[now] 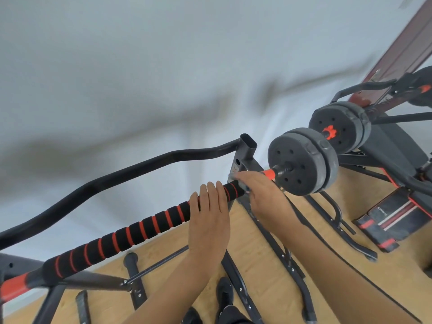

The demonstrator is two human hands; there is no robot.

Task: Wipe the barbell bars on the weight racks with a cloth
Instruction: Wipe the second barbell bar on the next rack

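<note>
Pale grey-white wall [140, 66] beyond left hand [208, 220] and right hand [264, 195], soft blurred shadows across it. Light wood-grain floor [252, 265] below both. Dark red door or panel [402, 50] far up-right of right hand. Black bench [392, 148] right of right hand; black pad [392, 216] with red and white stripes below it. Light even, diffuse.

Left hand [208, 216], right hand [263, 192], fingers curled.
</note>
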